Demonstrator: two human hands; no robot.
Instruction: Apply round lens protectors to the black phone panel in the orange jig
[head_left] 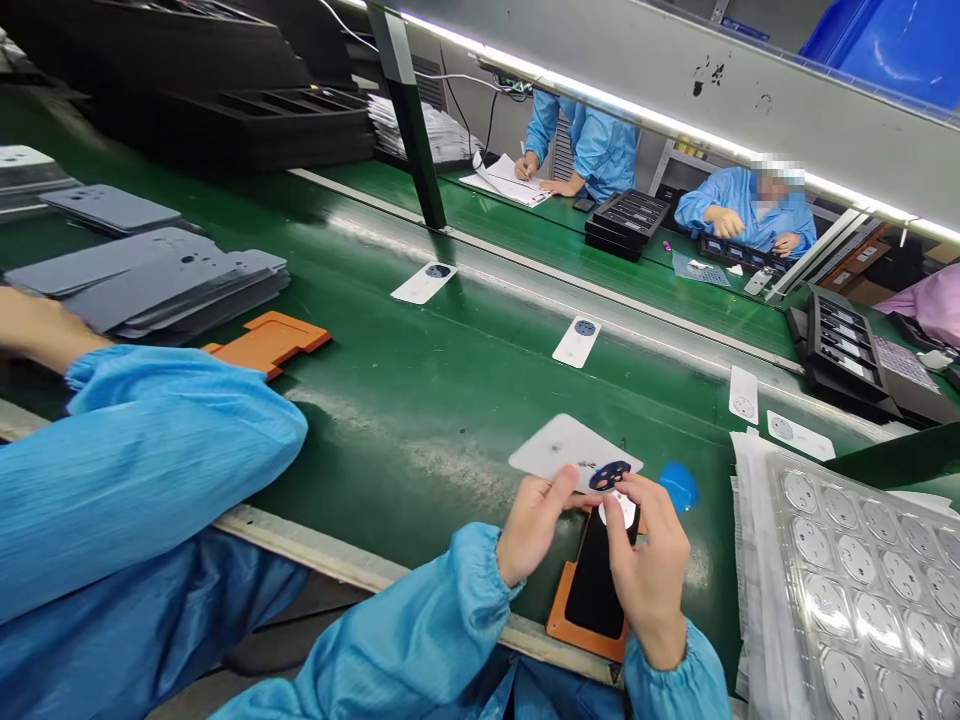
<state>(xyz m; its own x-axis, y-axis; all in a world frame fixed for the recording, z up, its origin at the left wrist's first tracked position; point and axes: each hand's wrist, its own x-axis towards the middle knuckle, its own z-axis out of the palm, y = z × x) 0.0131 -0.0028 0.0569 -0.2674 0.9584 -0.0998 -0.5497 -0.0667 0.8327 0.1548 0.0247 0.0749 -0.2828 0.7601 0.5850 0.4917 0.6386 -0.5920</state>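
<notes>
Panel (551, 447), one, in left hand (534, 525); white cards (574, 345), four.

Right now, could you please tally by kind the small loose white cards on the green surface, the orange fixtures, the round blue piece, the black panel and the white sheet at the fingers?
Loose white cards: 4
Orange fixtures: 2
Round blue piece: 1
Black panel: 1
White sheet: 1
Total: 9

Bright here — a strip light (645, 113) blazes above the green bench (390, 420), glare streaks toward its far edge — black trays (225, 130) blur at the far left corner.
</notes>
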